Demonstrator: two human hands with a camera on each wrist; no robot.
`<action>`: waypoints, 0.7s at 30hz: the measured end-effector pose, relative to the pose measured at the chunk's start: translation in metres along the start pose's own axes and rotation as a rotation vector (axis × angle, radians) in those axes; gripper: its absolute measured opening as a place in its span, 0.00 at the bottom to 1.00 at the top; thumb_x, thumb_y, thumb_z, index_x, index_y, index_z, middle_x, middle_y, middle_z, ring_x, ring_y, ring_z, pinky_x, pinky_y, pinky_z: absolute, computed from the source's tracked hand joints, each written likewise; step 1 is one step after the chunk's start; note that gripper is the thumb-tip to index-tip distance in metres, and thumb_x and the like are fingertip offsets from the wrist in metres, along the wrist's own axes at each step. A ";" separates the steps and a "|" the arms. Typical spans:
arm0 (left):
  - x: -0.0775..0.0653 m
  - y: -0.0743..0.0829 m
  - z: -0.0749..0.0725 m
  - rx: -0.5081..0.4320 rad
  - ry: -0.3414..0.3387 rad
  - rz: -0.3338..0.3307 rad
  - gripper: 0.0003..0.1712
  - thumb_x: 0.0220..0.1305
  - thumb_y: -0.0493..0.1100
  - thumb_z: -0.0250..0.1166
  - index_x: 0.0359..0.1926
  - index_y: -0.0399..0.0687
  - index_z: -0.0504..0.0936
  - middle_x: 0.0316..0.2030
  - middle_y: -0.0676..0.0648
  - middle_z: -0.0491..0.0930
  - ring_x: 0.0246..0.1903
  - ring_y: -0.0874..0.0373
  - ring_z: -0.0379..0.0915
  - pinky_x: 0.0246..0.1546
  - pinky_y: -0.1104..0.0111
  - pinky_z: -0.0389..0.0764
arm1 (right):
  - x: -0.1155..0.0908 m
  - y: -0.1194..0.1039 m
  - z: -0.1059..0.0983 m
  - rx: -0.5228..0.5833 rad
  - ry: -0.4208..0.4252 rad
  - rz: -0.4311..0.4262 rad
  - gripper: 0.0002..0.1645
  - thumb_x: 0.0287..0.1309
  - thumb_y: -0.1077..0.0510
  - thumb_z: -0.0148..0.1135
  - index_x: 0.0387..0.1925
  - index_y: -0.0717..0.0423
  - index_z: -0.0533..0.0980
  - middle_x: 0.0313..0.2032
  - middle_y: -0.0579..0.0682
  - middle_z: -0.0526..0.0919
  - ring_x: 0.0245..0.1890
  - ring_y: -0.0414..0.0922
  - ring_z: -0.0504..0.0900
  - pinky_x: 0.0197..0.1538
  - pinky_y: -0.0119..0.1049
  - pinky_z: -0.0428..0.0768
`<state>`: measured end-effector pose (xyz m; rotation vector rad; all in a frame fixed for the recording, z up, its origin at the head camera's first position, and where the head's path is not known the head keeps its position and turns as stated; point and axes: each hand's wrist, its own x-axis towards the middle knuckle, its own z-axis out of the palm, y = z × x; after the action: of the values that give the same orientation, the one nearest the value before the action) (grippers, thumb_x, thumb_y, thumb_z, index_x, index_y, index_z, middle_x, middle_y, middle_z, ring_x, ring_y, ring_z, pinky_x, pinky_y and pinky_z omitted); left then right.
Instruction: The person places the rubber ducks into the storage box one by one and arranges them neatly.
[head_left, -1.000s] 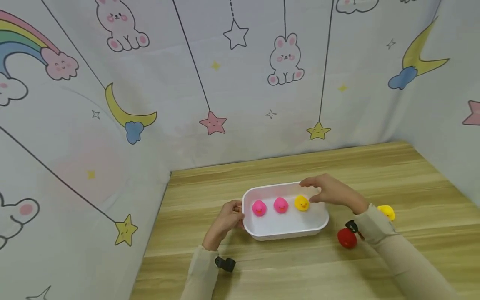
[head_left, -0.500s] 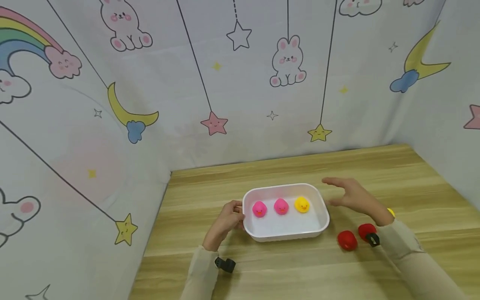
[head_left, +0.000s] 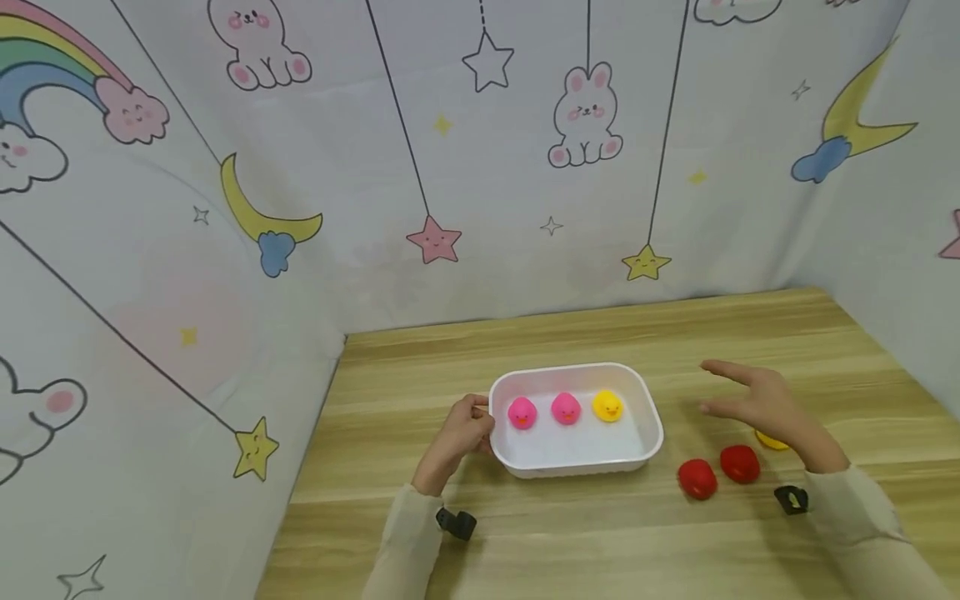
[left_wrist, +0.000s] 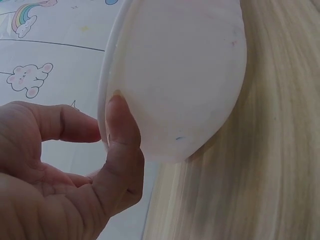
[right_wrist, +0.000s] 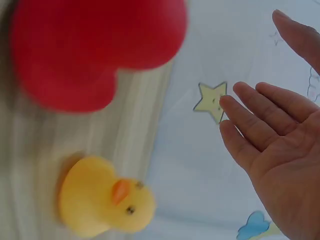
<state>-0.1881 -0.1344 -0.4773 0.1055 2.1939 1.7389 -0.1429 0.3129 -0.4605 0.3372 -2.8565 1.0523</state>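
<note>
My left hand (head_left: 459, 435) holds the left end of a white plastic tray (head_left: 577, 450). In the left wrist view, thumb and fingers pinch the tray's rim (left_wrist: 111, 55). Inside, in a row, sit two pink rubber ducks (head_left: 522, 413) and a yellow rubber duck (head_left: 607, 407). To the right of the tray, my right hand (head_left: 772, 408) hovers in the air with thumb and fingers spread, holding nothing. Another yellow duck (right_wrist: 100, 197) stands on the table, partly hidden by that hand in the head view. Nearby lie two red rounded toys (head_left: 697, 479), blurred in the right wrist view.
The wood-grain table (head_left: 570, 533) is bounded by white cloth walls (head_left: 525, 275) printed with bunnies, stars and moons. A small black device (head_left: 456, 523) is on the left wrist, another (head_left: 792, 500) on the right.
My right hand has moved right from over the tray's right end to beside it, near the loose toys. A second red toy has come into sight. The left hand keeps its hold.
</note>
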 end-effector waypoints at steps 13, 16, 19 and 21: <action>0.000 0.002 0.002 0.018 0.013 -0.001 0.29 0.58 0.30 0.56 0.61 0.21 0.67 0.36 0.40 0.73 0.22 0.57 0.72 0.23 0.67 0.86 | -0.044 0.042 -0.021 -0.037 0.043 0.148 0.45 0.57 0.50 0.73 0.67 0.74 0.66 0.62 0.79 0.67 0.58 0.79 0.67 0.52 0.74 0.72; -0.001 0.004 0.002 0.007 0.006 0.005 0.28 0.59 0.28 0.57 0.61 0.21 0.66 0.36 0.40 0.73 0.23 0.57 0.72 0.23 0.66 0.86 | -0.049 0.051 -0.021 -0.061 0.065 0.144 0.44 0.56 0.52 0.74 0.63 0.77 0.68 0.60 0.80 0.69 0.56 0.79 0.68 0.51 0.73 0.72; -0.002 0.005 0.003 -0.003 0.003 0.005 0.27 0.60 0.27 0.58 0.60 0.20 0.66 0.36 0.40 0.72 0.23 0.56 0.71 0.22 0.66 0.86 | -0.053 0.059 -0.019 -0.082 0.073 0.140 0.43 0.53 0.53 0.76 0.60 0.80 0.70 0.57 0.80 0.71 0.55 0.79 0.70 0.50 0.71 0.73; -0.003 0.006 0.003 -0.007 0.003 0.008 0.27 0.61 0.27 0.57 0.61 0.20 0.66 0.36 0.40 0.72 0.23 0.56 0.71 0.21 0.66 0.85 | -0.054 0.063 -0.018 -0.094 0.073 0.139 0.42 0.53 0.53 0.77 0.58 0.80 0.71 0.56 0.80 0.73 0.53 0.79 0.71 0.50 0.71 0.73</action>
<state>-0.1854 -0.1306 -0.4717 0.1095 2.1925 1.7516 -0.1049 0.3813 -0.4948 0.0921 -2.8865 0.9262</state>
